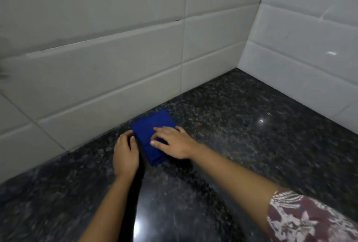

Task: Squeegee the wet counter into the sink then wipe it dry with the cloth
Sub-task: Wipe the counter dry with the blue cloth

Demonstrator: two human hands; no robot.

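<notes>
A folded blue cloth (150, 132) lies flat on the dark speckled granite counter (242, 135), close to the tiled back wall. My right hand (171, 142) rests palm down on the cloth's right half, fingers spread across it. My left hand (125, 154) sits at the cloth's left edge with its fingers curled against the fabric. Neither the sink nor a squeegee is in view.
White tiled walls (116, 63) meet in a corner at the back right (240, 65). The counter stretches right toward that corner and forward toward me, with glossy light reflections (137, 226) near the front.
</notes>
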